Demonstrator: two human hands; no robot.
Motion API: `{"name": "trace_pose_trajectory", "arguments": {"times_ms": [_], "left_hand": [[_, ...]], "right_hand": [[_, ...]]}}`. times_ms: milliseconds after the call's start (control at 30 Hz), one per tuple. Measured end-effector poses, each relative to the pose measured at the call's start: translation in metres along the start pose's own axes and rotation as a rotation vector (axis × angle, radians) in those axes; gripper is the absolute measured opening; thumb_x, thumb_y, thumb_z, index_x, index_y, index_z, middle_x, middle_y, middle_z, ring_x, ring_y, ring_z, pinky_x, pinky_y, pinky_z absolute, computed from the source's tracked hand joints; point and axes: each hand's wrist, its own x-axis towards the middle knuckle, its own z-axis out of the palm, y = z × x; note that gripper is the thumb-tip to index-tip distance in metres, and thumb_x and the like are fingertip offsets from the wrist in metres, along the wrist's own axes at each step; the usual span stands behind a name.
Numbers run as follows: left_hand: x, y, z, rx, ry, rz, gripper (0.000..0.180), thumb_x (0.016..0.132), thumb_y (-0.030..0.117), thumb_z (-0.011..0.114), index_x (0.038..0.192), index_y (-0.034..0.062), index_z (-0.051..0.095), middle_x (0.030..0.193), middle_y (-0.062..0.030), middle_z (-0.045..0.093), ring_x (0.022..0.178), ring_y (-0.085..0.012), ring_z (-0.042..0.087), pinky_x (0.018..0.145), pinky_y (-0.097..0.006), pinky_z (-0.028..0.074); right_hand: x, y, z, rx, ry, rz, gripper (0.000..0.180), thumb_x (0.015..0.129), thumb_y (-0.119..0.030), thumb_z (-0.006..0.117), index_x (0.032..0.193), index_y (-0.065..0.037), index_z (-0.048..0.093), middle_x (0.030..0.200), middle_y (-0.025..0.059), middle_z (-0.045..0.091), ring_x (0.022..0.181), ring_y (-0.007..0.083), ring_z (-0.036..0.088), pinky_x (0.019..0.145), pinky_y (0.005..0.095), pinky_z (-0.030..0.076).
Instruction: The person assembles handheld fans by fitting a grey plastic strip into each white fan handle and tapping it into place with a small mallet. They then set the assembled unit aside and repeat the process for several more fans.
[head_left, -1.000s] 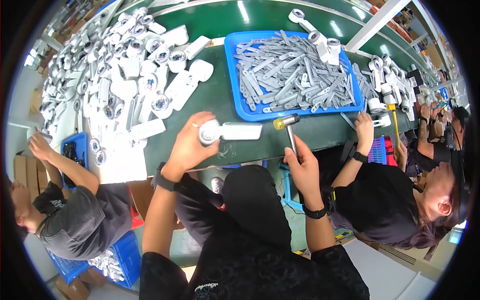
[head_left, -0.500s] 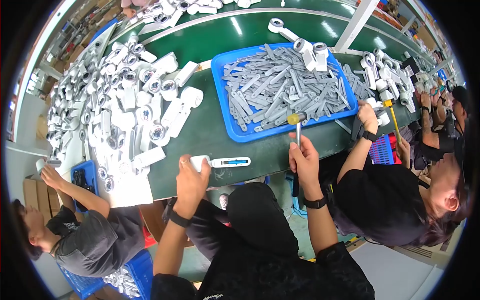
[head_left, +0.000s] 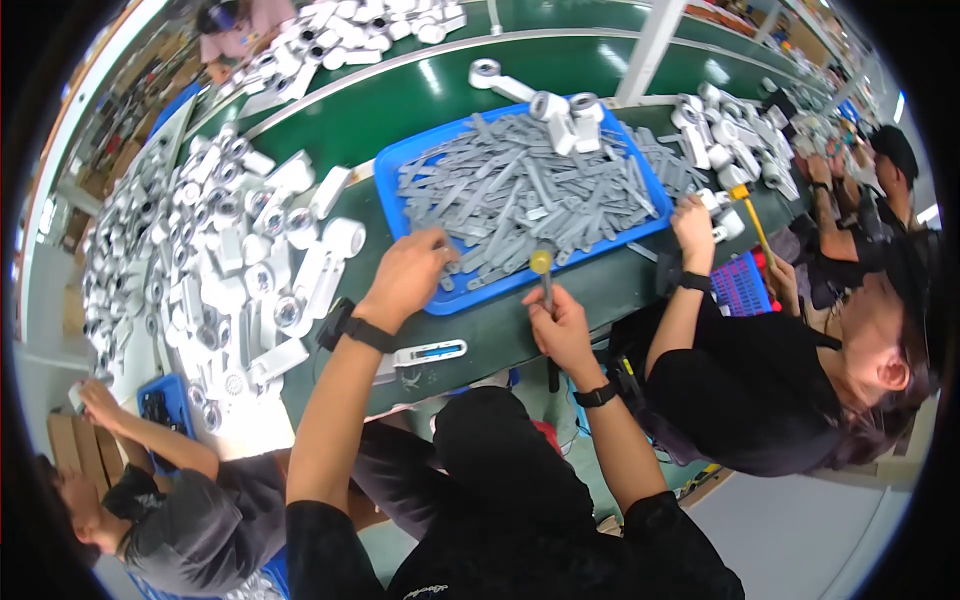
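Note:
My left hand (head_left: pixel 405 275) is over the near-left corner of a blue tray (head_left: pixel 388 185) heaped with flat grey plastic strips (head_left: pixel 520 190). Its fingers are bent down among the strips, and whatever they pinch is hidden. In my right hand (head_left: pixel 563 325) a small mallet (head_left: pixel 541 263) stands upright, its yellowish head above the fist and its dark handle below. A white handheld housing (head_left: pixel 430 353), with a blue strip in its long slot, lies on the green table beneath my left forearm, which partly covers it.
White round-headed housings (head_left: pixel 230 230) lie in a big pile at left, with more (head_left: pixel 725 130) at far right. Several rest on the tray's far edge. At right a co-worker (head_left: pixel 760 370) holds a yellow mallet (head_left: pixel 752 220); another person (head_left: pixel 190 510) sits at left.
My left hand has let go of the white housing and moved up and right to the tray. The housing stays on the table. The right hand still grips the mallet; the whole view has shifted.

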Motion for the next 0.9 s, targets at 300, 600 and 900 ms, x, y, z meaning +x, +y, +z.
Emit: {"name": "trace_pose_trajectory", "arguments": {"times_ms": [300, 600, 900], "left_hand": [[0.017, -0.003, -0.017, 0.170, 0.052, 0.198, 0.013, 0.086, -0.001, 0.068, 0.097, 0.0038, 0.072, 0.107, -0.0095, 0.071, 0.096, -0.0338, 0.066, 0.083, -0.042, 0.054], [-0.043, 0.054, -0.053, -1.551, 0.433, -0.385, 0.022, 0.108, 0.009, 0.055, 0.127, 0.0003, 0.059, 0.106, -0.0067, 0.066, 0.082, -0.0119, 0.058, 0.077, -0.026, 0.049], [-0.109, 0.080, -0.029, -2.137, 0.478, -0.253, 0.041, 0.094, 0.003, 0.049, 0.133, -0.0040, 0.059, 0.109, -0.0111, 0.061, 0.093, -0.0188, 0.057, 0.088, -0.032, 0.047]], "right_hand": [[0.005, -0.005, -0.006, 0.028, -0.022, -0.027, 0.008, 0.103, -0.004, 0.056, 0.111, -0.004, 0.059, 0.067, -0.0057, 0.049, 0.045, 0.0032, 0.043, 0.042, 0.0233, 0.032], [-0.004, -0.027, 0.004, -0.070, -0.076, 0.023, 0.024, 0.107, -0.008, 0.053, 0.125, 0.001, 0.067, 0.060, 0.0031, 0.057, 0.037, 0.0047, 0.038, 0.039, 0.0234, 0.029], [-0.028, -0.074, 0.094, -0.215, -0.227, 0.077, 0.020, 0.106, -0.017, 0.066, 0.115, 0.001, 0.071, 0.082, 0.0053, 0.071, 0.043, 0.0014, 0.041, 0.041, 0.0205, 0.028]]}}
